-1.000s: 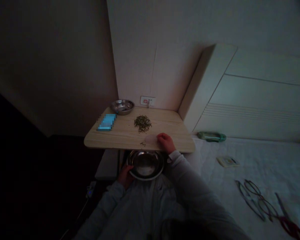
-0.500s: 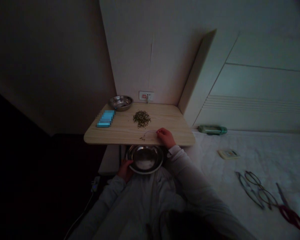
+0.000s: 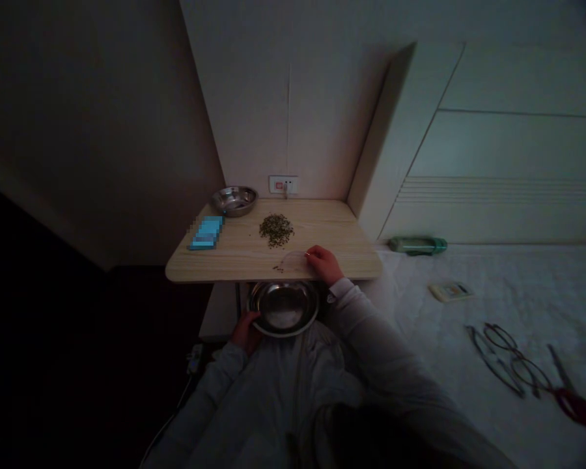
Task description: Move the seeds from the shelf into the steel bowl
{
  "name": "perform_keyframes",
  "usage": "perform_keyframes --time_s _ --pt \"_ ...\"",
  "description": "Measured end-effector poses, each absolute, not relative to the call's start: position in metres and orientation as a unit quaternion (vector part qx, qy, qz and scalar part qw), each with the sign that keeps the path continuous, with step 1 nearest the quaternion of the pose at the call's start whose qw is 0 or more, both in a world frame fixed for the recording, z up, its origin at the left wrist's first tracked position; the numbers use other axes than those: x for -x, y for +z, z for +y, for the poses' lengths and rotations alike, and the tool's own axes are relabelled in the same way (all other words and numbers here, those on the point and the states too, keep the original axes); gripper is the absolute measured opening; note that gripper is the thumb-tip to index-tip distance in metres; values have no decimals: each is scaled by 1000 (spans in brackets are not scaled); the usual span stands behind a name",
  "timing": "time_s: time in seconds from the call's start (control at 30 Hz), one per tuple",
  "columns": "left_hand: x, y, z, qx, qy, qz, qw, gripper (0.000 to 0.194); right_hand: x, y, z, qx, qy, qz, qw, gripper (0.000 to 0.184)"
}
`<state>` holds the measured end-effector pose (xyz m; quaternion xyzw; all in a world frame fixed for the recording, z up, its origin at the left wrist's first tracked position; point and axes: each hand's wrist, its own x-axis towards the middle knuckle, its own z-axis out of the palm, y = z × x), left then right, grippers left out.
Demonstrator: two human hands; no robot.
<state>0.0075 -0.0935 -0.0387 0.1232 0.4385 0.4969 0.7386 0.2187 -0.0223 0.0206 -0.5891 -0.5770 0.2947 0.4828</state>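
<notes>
My left hand (image 3: 245,331) grips the rim of a steel bowl (image 3: 283,307) held just under the front edge of a small wooden table (image 3: 234,257). My right hand (image 3: 323,264) rests on the table near that edge, fingers curled against a thin pale card or sheet (image 3: 293,260) that I cannot make out well. A few dark seeds (image 3: 277,267) lie by the card. A larger heap of dark seeds (image 3: 276,229) sits in the table's middle.
A second steel bowl (image 3: 234,200) and a blue phone-like slab (image 3: 206,233) are at the table's back left. On the white bed to the right lie a green bottle (image 3: 417,245), a small card (image 3: 450,290), spectacles (image 3: 505,366) and red-handled scissors (image 3: 576,400).
My right hand has slid slightly left along the table's front edge with the pale card. The view has tilted a little; my left hand still holds the bowl.
</notes>
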Motion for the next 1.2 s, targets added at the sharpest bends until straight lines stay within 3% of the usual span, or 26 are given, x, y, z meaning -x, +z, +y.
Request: perform_keyframes --time_s 0.23,1.2 --pt "-7 -44 -92 -129 486 423 754 10 -220 16 -19 586 302 -576 483 11" --pt "-8 -37 -93 -139 501 417 745 22 -220 15 -19 587 302 -579 478 12"
